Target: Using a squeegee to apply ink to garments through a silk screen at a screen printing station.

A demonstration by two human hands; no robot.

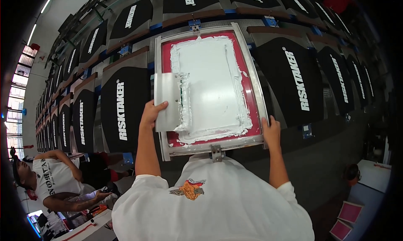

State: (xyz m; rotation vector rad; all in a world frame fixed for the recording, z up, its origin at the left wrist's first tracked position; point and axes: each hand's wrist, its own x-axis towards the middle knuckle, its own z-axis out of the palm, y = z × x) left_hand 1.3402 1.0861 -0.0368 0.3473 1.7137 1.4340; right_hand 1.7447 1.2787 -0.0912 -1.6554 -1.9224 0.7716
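Observation:
In front of me lies a silk-screen printing frame (257,90) with metal rails, pink-red mesh borders and thick white ink (212,85) spread over its middle. My left hand (153,114) grips a wide metal squeegee (166,101) at the frame's left side, thumb on top and the other fingers hidden underneath. White ink clings along the squeegee's right edge, which rests over the inked area. At the lower right corner, my right hand (271,131) is closed round the frame's right rail. A metal clamp bracket (216,153) sits on the near rail, close to my shirt.
Rows of boards with black printed fabric pieces (289,77) run left and right of the frame and behind it. Blue brackets (270,21) line the rail between rows. At lower left another person (54,178) sits holding a device. Pink framed panels (350,212) stand at lower right.

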